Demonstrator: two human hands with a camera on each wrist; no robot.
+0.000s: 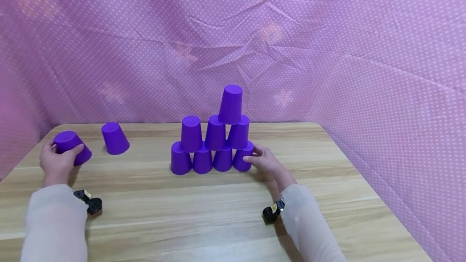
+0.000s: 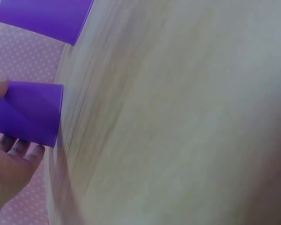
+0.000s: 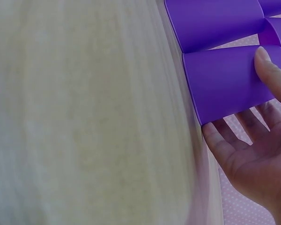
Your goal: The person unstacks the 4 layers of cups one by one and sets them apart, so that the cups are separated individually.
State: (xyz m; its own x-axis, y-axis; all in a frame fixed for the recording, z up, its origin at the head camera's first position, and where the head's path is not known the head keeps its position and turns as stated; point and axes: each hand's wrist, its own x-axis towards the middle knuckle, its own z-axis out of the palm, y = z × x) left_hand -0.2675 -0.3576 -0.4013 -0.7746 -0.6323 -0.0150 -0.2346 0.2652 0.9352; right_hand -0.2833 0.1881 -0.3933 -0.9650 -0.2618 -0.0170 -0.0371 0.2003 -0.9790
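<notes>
At the table's left, my left hand point(image 1: 58, 161) grips an upside-down purple cup point(image 1: 81, 156), thumb on one side and fingers on the other. The left wrist view shows the same cup point(image 2: 30, 115), its rim close to the tabletop. Another inverted purple cup point(image 1: 115, 140) stands just right of it. In the middle rises a stack of inverted purple cups: several at the bottom, three above, and a single top cup point(image 1: 231, 104) at the right. My right hand point(image 1: 268, 163) holds the rightmost bottom cup point(image 3: 229, 84) between thumb and fingers.
The wooden table point(image 1: 174, 221) carries all the cups. A pink dotted cloth point(image 1: 145, 64) hangs behind the table and along its sides. A black wrist camera point(image 1: 91, 203) sits on the left wrist, and another wrist camera point(image 1: 272, 212) on the right.
</notes>
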